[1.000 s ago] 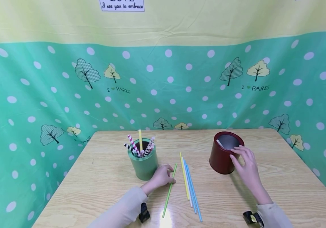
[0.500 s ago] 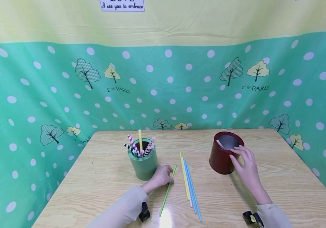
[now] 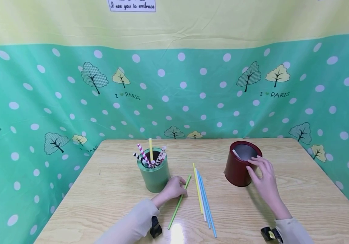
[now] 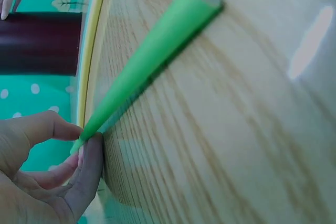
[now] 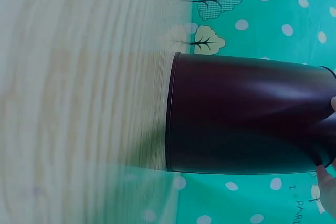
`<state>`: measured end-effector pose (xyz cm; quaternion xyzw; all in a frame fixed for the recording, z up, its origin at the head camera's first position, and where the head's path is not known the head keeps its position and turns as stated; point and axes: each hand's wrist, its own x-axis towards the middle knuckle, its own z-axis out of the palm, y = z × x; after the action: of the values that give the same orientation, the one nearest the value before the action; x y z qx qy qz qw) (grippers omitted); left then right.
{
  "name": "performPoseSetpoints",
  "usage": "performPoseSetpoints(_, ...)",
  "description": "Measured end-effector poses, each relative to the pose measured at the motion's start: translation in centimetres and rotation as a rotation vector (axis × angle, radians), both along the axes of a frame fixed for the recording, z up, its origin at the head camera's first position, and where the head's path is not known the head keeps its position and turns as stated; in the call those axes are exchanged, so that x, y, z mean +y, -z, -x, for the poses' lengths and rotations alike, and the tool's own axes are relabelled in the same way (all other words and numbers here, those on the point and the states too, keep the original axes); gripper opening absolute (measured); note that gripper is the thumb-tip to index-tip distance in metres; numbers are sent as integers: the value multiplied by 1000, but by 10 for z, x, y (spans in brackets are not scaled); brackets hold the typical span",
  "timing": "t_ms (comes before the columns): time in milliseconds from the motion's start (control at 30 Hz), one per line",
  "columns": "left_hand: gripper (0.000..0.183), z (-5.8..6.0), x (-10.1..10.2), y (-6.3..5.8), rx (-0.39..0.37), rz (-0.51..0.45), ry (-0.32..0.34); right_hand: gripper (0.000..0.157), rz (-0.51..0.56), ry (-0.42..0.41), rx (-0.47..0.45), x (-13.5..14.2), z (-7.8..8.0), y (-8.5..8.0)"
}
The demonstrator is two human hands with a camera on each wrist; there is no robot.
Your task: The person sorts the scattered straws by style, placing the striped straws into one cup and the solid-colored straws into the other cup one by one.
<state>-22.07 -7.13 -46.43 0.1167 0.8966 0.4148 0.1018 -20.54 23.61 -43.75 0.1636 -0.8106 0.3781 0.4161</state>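
My left hand (image 3: pixel 172 188) pinches a green straw (image 3: pixel 177 209) between thumb and fingers near its far end. In the left wrist view the green straw (image 4: pixel 152 59) runs away from the camera, low over the table. A dark red cylindrical cup (image 3: pixel 238 170) stands upright at the right with a white straw (image 3: pixel 236 154) inside. My right hand (image 3: pixel 264 174) holds it by the rim, thumb on the outer wall. The right wrist view shows mainly the wall of the red cup (image 5: pixel 247 114), with fingertips at its edge.
Left of centre, a green cup (image 3: pixel 155 178) holds several straws, mostly striped. Between the hands lie a yellow straw (image 3: pixel 198 189), a white one and blue straws (image 3: pixel 208 208), side by side. A dotted curtain (image 3: pixel 192 84) hangs behind the wooden table (image 3: pixel 101 189).
The green straw's near end has swung to the left and slightly away, while my left hand stays almost in place. My right hand and the red cup have not moved.
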Motion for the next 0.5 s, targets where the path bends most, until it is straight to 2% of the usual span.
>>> performPoseSetpoints(200,29,1,2,-2,-68,-108,6,33,-8,-4,7,0,0,1)
performPoseSetpoints(500,28,2,12,-20,-80,-239,0,32,-13,3,-15,1,1,1)
